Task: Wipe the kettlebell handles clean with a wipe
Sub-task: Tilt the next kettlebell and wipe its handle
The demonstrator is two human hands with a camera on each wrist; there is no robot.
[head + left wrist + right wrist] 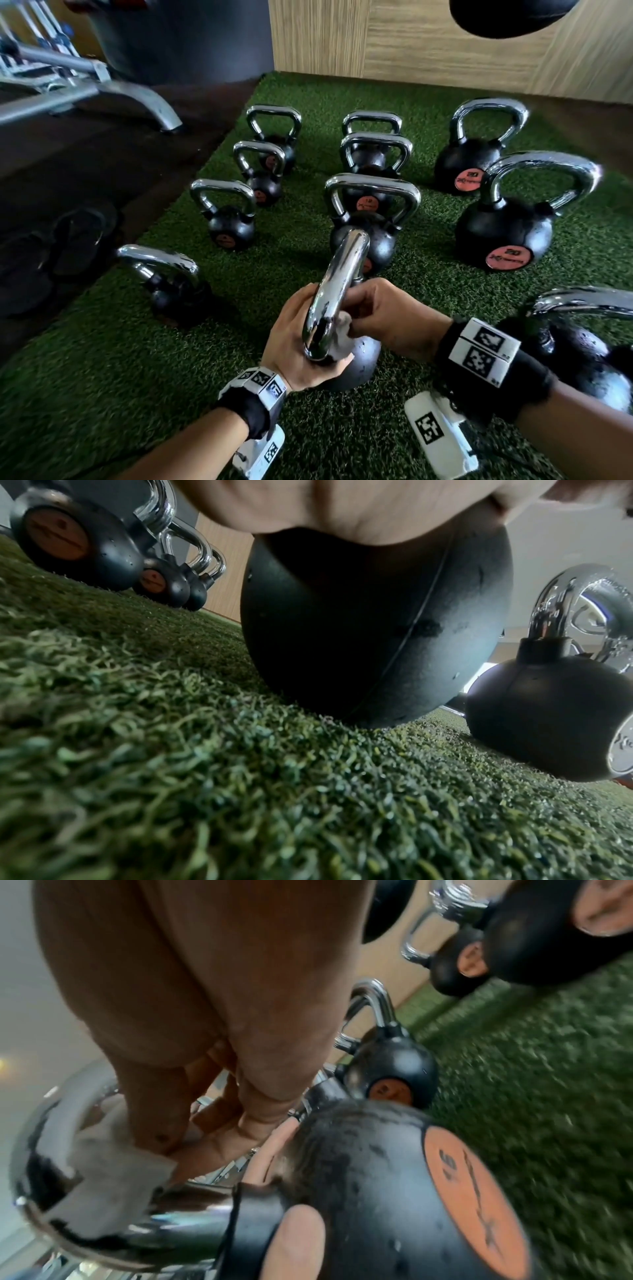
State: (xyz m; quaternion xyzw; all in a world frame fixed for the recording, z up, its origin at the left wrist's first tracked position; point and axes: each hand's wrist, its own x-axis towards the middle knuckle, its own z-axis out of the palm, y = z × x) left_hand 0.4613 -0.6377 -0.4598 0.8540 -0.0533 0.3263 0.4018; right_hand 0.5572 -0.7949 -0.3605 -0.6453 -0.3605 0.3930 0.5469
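The black kettlebell [356, 359] is stood on green turf [102, 359], its body largely hidden by both hands. Its chrome handle [339, 281] is gripped by the left hand [301, 342]. A crumpled white wipe [342, 325], mostly covered, is pinched against the handle by the right hand [387, 315].

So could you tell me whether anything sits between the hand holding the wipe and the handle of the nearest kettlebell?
Nothing visible does. The right hand pinches the white wipe directly against the inner side of the chrome handle. The left hand grips the same handle from the other side and does not block the wipe.
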